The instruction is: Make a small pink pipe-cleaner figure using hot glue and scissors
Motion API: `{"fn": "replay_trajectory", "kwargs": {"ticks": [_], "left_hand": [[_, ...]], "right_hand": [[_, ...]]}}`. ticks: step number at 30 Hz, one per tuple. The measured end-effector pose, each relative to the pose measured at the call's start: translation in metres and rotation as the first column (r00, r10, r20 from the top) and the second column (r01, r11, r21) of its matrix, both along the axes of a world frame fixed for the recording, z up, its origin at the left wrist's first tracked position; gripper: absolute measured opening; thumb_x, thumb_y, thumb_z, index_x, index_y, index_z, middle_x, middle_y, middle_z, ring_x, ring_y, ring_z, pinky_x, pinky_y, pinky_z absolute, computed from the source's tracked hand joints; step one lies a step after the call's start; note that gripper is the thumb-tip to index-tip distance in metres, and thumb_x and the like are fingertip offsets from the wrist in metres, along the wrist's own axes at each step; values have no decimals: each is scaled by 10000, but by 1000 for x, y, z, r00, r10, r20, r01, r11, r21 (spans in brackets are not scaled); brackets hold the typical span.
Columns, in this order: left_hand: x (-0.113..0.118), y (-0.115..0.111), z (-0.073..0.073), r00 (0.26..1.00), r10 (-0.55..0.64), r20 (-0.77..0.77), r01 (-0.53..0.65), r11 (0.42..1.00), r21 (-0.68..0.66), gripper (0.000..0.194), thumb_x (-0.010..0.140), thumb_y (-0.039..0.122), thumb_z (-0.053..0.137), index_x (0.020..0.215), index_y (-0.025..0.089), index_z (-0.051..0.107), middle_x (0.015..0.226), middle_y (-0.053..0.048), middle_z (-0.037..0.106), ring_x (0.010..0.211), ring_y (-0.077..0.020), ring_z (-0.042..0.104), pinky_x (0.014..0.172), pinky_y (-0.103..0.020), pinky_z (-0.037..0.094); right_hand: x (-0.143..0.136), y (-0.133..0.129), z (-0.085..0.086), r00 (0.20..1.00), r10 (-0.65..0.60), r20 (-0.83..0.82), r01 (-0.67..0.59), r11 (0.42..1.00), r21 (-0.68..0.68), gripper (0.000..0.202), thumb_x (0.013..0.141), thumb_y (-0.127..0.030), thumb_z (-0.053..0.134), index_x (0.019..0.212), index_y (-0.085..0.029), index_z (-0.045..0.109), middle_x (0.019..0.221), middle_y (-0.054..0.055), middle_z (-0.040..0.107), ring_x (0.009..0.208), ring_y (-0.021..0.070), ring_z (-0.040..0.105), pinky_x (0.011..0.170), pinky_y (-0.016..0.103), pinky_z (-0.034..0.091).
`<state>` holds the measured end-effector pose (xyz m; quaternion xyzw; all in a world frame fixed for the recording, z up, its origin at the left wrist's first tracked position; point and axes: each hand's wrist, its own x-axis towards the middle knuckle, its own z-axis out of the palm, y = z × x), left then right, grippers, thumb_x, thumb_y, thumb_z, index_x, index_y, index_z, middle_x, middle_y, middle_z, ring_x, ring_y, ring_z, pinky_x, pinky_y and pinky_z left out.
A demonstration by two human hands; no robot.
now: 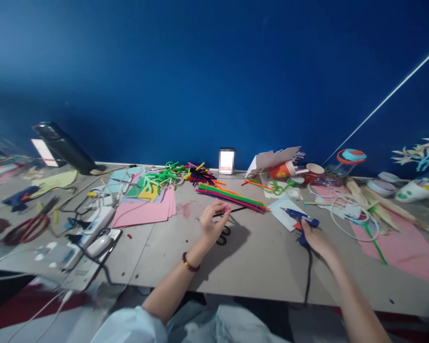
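Near the middle of the table my left hand (211, 224) is closed in a pinch on a small pink piece (228, 208), too small to make out its kind. Below that hand lies a pair of scissors with black handles (222, 237), partly hidden by the fingers. My right hand (316, 238) is closed around the handle of a blue glue gun (309, 221). The gun's nozzle points left, over a pale blue sheet of paper (280, 212). Just beyond both hands rests a bundle of coloured pipe cleaners (232, 199).
Pink paper sheets (143, 211), a power strip (89, 238) and red-handled scissors (28, 229) are on the left. At the back stand a phone (227, 161) and a red paper cup (282, 170). A white cable (338, 224) coils at right; the glue gun's black cord (309, 276) crosses the front edge.
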<state>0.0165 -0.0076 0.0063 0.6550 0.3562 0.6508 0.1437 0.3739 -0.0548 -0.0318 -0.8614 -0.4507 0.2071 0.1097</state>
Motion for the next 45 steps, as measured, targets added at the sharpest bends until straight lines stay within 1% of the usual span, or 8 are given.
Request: {"fn": "replay_trajectory", "kwargs": {"ticks": [3, 11, 17, 21, 27, 33, 41, 45], "left_hand": [[0, 0, 0, 1000, -7, 14, 7, 1000, 3, 131, 772, 189, 658, 899, 155, 655, 895, -75, 677, 746, -134, 653, 619, -240, 589], [1, 0, 1, 985, -95, 140, 116, 983, -144, 150, 761, 251, 672, 867, 146, 661, 885, -81, 669, 759, -145, 657, 610, -246, 590], [2, 3, 3, 955, -122, 270, 187, 955, -232, 146, 750, 253, 682, 849, 151, 648, 886, -64, 653, 775, -140, 652, 624, -252, 594], [2, 4, 1, 956, -119, 269, 186, 953, -238, 133, 747, 247, 687, 836, 155, 648, 867, -57, 652, 764, -138, 650, 619, -252, 593], [1, 4, -1, 966, -117, 232, 168, 963, -210, 143, 757, 253, 680, 862, 161, 646, 872, -60, 654, 774, -145, 656, 625, -262, 597], [-1, 1, 0, 987, -82, 138, 101, 986, -135, 156, 764, 234, 672, 902, 165, 650, 894, -63, 658, 786, -140, 655, 625, -243, 595], [-1, -1, -3, 997, -39, 73, 46, 995, -90, 179, 757, 200, 678, 932, 164, 667, 930, -78, 669, 784, -144, 663, 629, -246, 595], [-2, -1, -3, 998, -19, 61, 24, 997, -80, 160, 760, 207, 677, 915, 167, 674, 928, -75, 673, 784, -142, 663, 628, -240, 590]], "right_hand": [[-7, -1, -3, 995, 25, 101, -13, 993, -121, 682, 918, -501, 191, 833, -65, 709, 893, 264, 695, 877, 341, 671, 779, 424, 489], [-26, -8, 2, 960, -46, 276, 77, 992, -101, 610, 903, -483, 272, 782, -94, 726, 769, 221, 701, 708, 304, 683, 639, 390, 494], [-71, -19, 41, 939, -123, 320, 49, 972, 230, 399, 849, -490, 435, 808, -184, 687, 668, 139, 680, 587, 251, 633, 532, 334, 440], [-135, -14, 63, 981, 192, -12, -138, 748, 649, 342, 836, -477, 481, 821, -185, 657, 711, 90, 688, 635, 202, 641, 590, 292, 493], [-226, 6, 74, 767, 574, -286, -121, 567, 815, 265, 850, -367, 528, 988, -191, 670, 950, 92, 702, 803, 192, 670, 661, 281, 565], [-247, 13, 67, 761, 591, -267, -29, 442, 896, 241, 865, -288, 521, 1021, -208, 686, 1025, 96, 695, 906, 198, 660, 777, 319, 574], [-248, 17, 32, 707, 572, -415, 138, 464, 875, 283, 838, -327, 571, 1066, -193, 672, 1045, 103, 695, 902, 227, 675, 803, 386, 579], [-248, 16, 29, 710, 596, -375, 96, 446, 890, 242, 844, -295, 565, 1040, -215, 684, 1071, 92, 681, 980, 227, 647, 839, 379, 563]]}}
